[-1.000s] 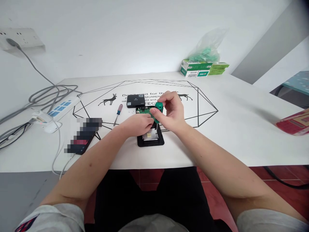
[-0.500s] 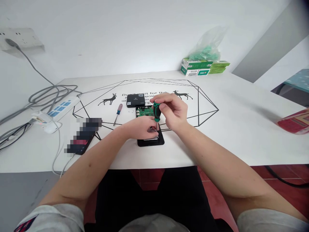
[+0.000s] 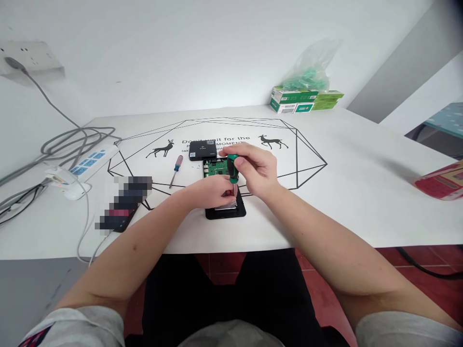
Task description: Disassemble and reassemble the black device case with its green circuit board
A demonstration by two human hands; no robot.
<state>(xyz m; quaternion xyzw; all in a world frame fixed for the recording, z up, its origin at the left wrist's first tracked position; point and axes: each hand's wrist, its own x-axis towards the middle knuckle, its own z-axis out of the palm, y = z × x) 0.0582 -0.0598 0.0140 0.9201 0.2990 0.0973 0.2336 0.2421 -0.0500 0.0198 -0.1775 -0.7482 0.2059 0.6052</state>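
My right hand (image 3: pixel 257 168) is closed around the green and black handle of a screwdriver (image 3: pixel 233 168), which points down, nearly upright. My left hand (image 3: pixel 211 192) is closed in a pinch at the lower end of the shaft; the fingers hide the tip and whatever they may hold there. Beneath both hands lies an opened black device case (image 3: pixel 213 215) with a silver metal part (image 3: pixel 224 206) near its front. A green circuit board (image 3: pixel 216 167) shows at the far end, partly covered by my hands.
A black box-shaped unit (image 3: pixel 203 150) lies behind the board. Left of it is a second screwdriver (image 3: pixel 176 169) with a purple and blue handle. A phone (image 3: pixel 126 205), a power strip (image 3: pixel 92 161) and cables occupy the left side. Green boxes (image 3: pixel 294 96) stand against the wall.
The screwdriver and my right hand have shifted slightly left. My left fingertips have moved up a little along the shaft, and more of the silver part shows.
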